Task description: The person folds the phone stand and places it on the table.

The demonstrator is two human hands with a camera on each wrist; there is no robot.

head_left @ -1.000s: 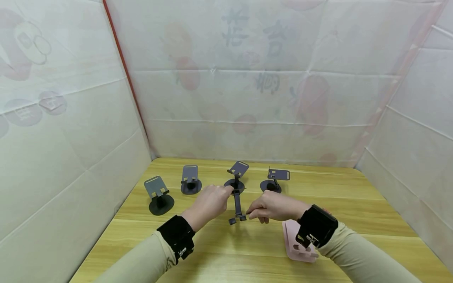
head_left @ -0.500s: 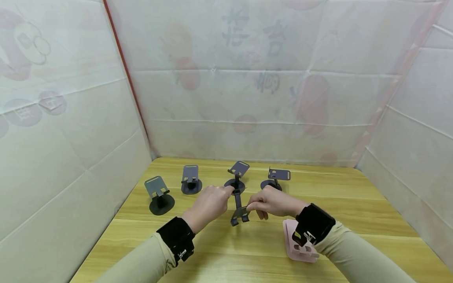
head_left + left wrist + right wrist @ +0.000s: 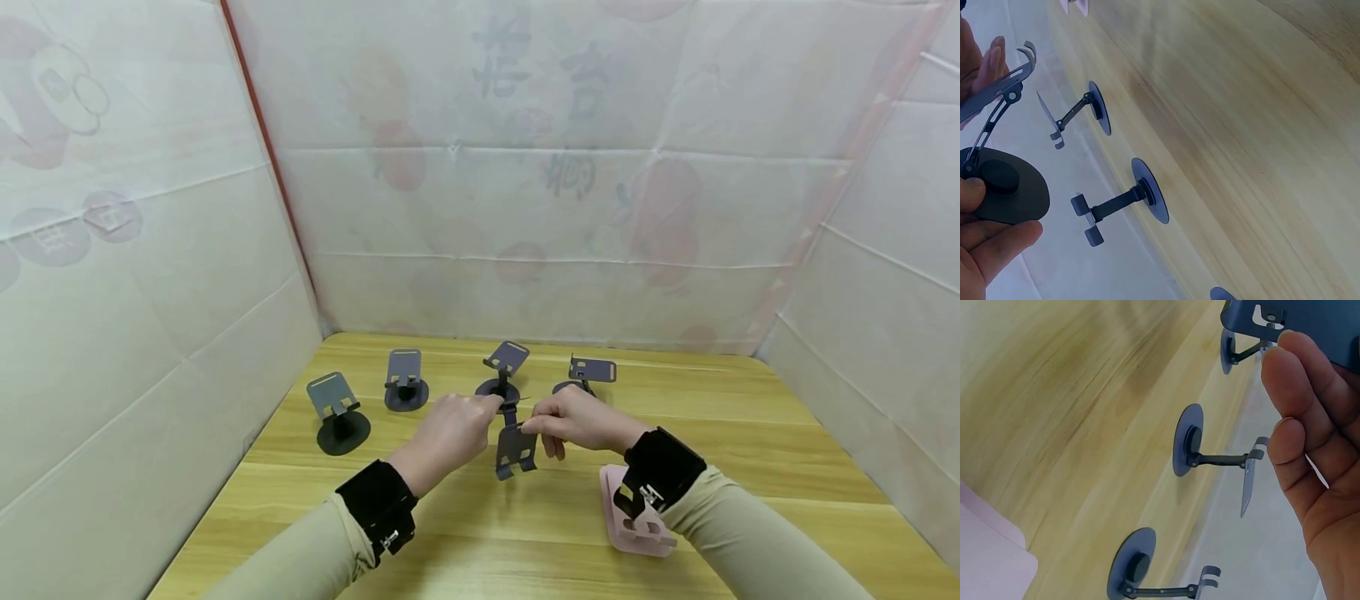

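Holding a dark phone stand [image 3: 514,442] above the wooden table [image 3: 525,533], in front of four standing stands [image 3: 405,379]. Left hand [image 3: 448,432] gripping its round base, right hand [image 3: 576,419] pinching its plate. Lying near the right wrist: a pink stand [image 3: 626,517].

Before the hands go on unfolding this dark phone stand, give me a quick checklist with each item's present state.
1. Left hand grips the round base: ok.
2. Right hand pinches the plate: ok.
3. Held stand lifted off the table: ok.
4. Four standing stands, nearest one, apart from the hands: ok.
5. Pink stand untouched beside the right wrist: ok.
6. Hinge tightness: cannot tell.
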